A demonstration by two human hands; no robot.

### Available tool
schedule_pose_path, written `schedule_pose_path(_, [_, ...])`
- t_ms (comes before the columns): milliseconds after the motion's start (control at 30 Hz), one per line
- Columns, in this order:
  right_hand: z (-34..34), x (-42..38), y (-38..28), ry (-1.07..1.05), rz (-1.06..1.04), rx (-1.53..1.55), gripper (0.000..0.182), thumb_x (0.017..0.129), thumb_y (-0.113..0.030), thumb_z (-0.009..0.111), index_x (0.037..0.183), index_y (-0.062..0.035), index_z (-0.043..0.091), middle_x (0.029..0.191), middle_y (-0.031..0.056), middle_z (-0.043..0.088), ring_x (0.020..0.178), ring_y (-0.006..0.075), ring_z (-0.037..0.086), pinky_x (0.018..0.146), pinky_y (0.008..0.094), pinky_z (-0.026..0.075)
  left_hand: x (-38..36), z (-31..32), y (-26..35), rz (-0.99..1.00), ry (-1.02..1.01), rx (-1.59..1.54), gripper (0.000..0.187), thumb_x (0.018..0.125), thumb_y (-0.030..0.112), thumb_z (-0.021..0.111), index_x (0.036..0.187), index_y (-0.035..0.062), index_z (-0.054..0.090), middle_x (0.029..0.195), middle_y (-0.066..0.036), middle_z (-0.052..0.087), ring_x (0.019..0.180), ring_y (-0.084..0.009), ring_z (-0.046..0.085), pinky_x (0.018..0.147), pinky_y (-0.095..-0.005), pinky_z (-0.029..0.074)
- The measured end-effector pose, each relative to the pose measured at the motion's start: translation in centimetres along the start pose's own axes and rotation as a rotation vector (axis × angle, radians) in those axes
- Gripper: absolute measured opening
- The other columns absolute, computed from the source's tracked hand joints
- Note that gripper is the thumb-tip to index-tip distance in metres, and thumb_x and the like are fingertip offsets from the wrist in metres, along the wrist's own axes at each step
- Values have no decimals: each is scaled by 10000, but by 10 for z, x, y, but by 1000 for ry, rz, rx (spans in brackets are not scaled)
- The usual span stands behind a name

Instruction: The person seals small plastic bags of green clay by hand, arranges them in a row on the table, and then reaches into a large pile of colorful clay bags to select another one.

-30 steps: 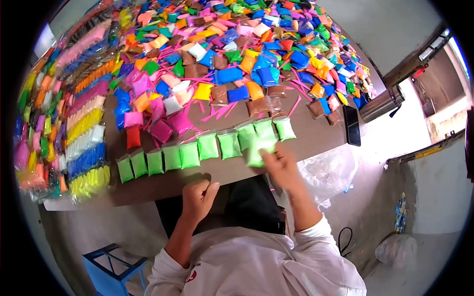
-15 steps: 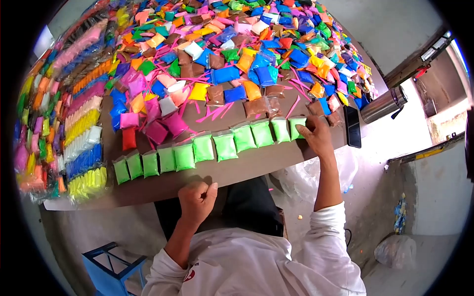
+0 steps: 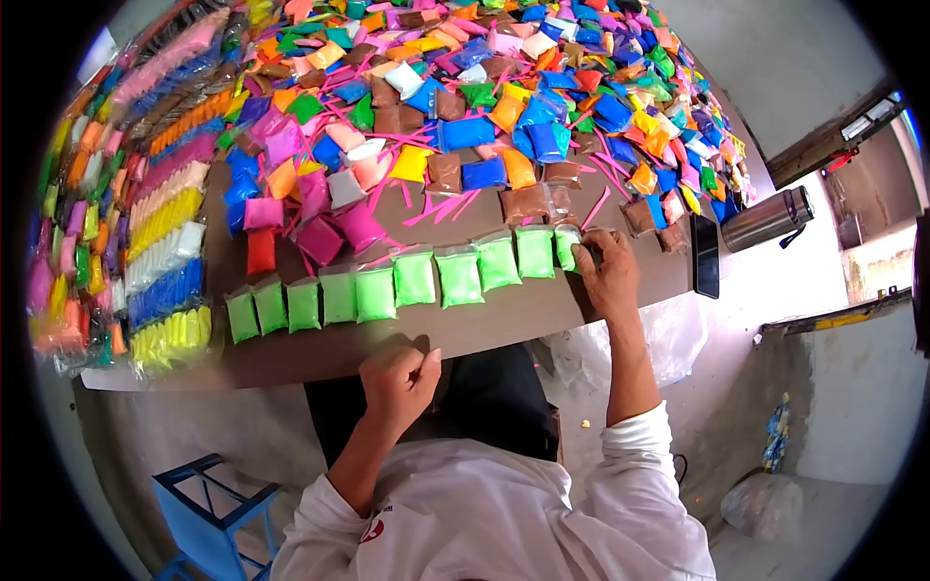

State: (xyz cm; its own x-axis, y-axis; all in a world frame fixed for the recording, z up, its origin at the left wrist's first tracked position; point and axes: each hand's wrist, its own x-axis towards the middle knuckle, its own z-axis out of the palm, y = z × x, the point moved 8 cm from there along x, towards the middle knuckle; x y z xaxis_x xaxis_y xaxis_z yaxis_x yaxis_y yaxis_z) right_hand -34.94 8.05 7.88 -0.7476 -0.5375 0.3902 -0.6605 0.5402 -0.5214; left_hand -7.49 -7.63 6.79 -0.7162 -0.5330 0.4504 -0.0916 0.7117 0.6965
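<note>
At the far left of the frame, the stacked strips of packets [image 3: 160,208] lay sorted by colour along the bench [image 3: 504,320] edge. Just right of them began the row of green packets [image 3: 387,286], side by side, running toward the middle right. At lower centre your left hand [image 3: 399,380] sat at the near edge of the bench, curled into a loose fist; I could not tell whether it held anything. Further right, your right hand [image 3: 603,269] rested on the last green packet [image 3: 568,246] at the right end of the row, fingers closed over it, so you looked to be setting that one in line. A next packet would likely call for a reach into the loose pile [image 3: 504,107] across the top of the frame, where greens lay mixed among blue, brown and pink ones, with pink sticks [image 3: 441,208] scattered between pile and row. At the right, a dark phone [image 3: 706,268] and a steel flask [image 3: 770,219] crowded the bench corner, leaving little room to extend the row
</note>
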Motion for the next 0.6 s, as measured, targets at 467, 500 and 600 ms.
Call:
schedule_pose_path(467, [35, -2, -97, -123, -202, 136, 213, 783, -175, 709, 947, -50, 656, 832, 131, 587, 777, 316, 598, 674, 399, 476, -3, -9, 1, 83, 70, -57, 371, 723, 37, 700, 536, 55, 380, 491, -93, 407, 446, -274, 432, 432, -372, 331])
schedule_pose_path(500, [44, -3, -100, -172, -226, 91, 228, 783, -182, 710, 964, -54, 654, 839, 129, 583, 793, 319, 594, 678, 404, 473, -3, -9, 1, 82, 69, -65, 370, 728, 43, 700, 537, 55, 384, 491, -94, 410, 444, -274, 437, 433, -371, 336])
schedule_pose_path(600, [53, -6, -100, -143, -276, 36, 250, 773, -187, 715, 988, -74, 656, 853, 118, 582, 816, 320, 585, 683, 404, 470, -3, -12, 3, 85, 92, -53, 369, 737, 61, 703, 536, 59, 394, 486, -93, 418, 441, -276, 443, 435, -373, 350])
